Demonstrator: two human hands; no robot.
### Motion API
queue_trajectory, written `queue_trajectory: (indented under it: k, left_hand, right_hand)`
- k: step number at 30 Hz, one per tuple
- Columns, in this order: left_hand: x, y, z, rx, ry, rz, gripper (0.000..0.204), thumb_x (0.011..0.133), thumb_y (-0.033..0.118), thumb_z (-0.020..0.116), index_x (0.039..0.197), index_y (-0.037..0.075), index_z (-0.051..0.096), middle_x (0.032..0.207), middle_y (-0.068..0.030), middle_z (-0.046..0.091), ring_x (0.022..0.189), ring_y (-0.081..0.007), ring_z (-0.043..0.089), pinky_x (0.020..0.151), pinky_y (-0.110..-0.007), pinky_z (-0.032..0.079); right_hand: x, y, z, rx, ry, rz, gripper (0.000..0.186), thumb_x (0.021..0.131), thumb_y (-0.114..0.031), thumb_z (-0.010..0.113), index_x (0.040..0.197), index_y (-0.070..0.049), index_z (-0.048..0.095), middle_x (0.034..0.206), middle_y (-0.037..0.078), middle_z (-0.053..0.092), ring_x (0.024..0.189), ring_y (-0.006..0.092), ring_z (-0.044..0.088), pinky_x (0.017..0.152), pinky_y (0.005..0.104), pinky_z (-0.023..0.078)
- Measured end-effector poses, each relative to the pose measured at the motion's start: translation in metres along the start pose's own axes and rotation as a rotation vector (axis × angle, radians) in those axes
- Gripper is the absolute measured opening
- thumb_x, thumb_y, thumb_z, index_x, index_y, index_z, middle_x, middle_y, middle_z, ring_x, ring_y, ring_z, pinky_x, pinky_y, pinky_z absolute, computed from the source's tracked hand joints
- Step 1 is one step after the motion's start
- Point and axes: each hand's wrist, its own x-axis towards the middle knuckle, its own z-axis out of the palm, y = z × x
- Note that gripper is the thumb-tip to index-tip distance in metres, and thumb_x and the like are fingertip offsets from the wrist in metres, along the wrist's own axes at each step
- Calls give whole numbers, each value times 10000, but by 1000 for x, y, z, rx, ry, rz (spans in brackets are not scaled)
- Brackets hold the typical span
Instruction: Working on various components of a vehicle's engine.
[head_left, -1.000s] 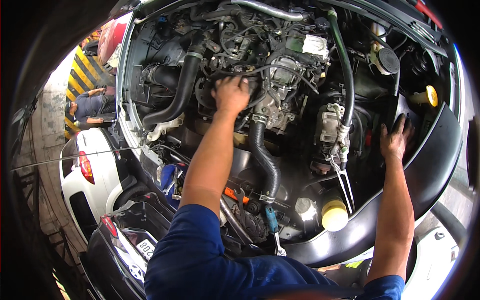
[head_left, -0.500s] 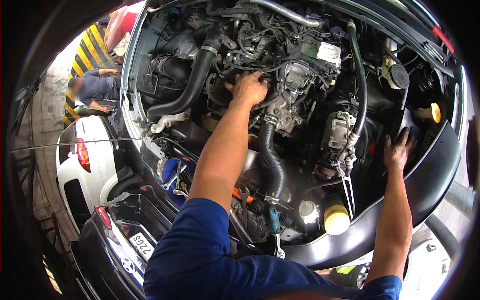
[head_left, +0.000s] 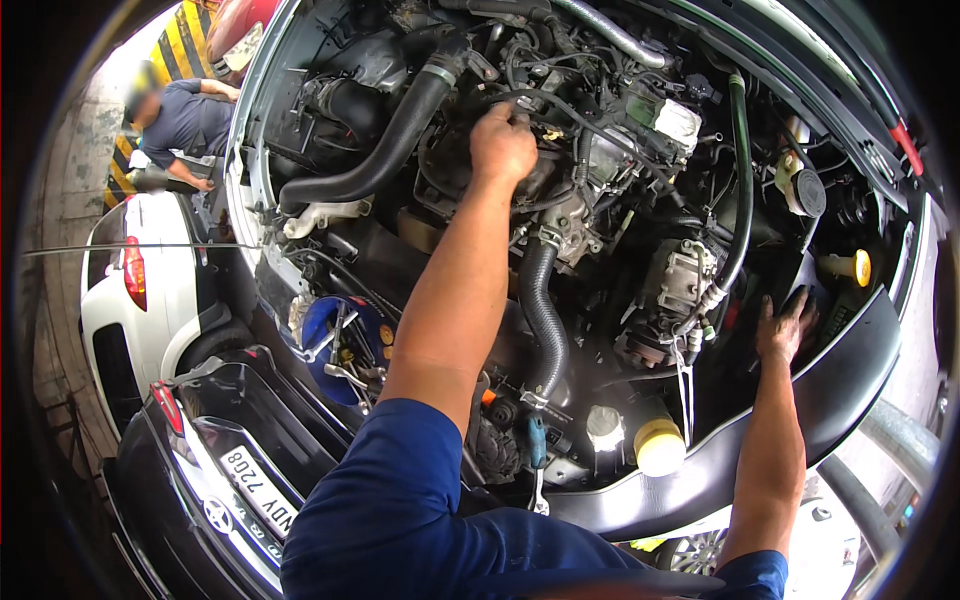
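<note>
My left hand [head_left: 503,150] reaches into the middle of an engine bay, its fingers curled at a thin black hose [head_left: 560,104] that arches over the engine [head_left: 600,155]. The fingertips are partly hidden, but the hose seems pinched in them. My right hand [head_left: 787,325] lies with fingers spread on the dark inner side of the bay, by the black fender cover [head_left: 845,375]. Its fingers look blackened. Between my arms a ribbed black hose [head_left: 542,320] runs down from the engine. Left of my left hand curves a thick smooth black hose [head_left: 395,140].
A blue round tray [head_left: 335,375] of tools stands left of my left arm. A blue-handled ratchet [head_left: 538,450] lies at the front edge, near a yellow-capped reservoir [head_left: 660,447]. White [head_left: 150,290] and black [head_left: 190,480] cars are parked left; another person [head_left: 185,120] works beyond them.
My left hand has gone from spread fingers low on the engine to a curled grip, and the thin black hose is lifted higher. My right hand stays in place; the whole view has shifted slightly.
</note>
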Motion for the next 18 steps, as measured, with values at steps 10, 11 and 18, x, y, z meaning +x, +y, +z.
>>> queue_trajectory:
  k: [10, 11, 18]
  left_hand:
    - [-19, -4, -34, -19, -252, -414, 212, 810, 66, 655, 990, -47, 663, 871, -109, 679, 723, -161, 625, 671, -301, 503]
    - [-23, -7, -28, -53, -178, -306, 234, 821, 51, 674, 1033, -44, 649, 897, -106, 678, 728, -158, 627, 676, -294, 510]
    - [-58, 33, 1, 398, -159, -42, 389, 879, 226, 684, 1218, 47, 622, 1010, -121, 675, 948, -250, 640, 955, -411, 450]
  right_hand:
    - [3, 10, 5, 0, 48, -19, 857, 870, -501, 651, 1538, -149, 247, 1580, 177, 211, 1467, 395, 149, 1180, 575, 135]
    - [3, 11, 5, 18, 48, -23, 854, 870, -499, 652, 1538, -152, 249, 1581, 178, 210, 1467, 395, 151, 1180, 572, 137]
    - [2, 11, -4, 2, 23, 12, 845, 873, -488, 652, 1534, -143, 254, 1580, 182, 210, 1467, 393, 153, 1183, 561, 145]
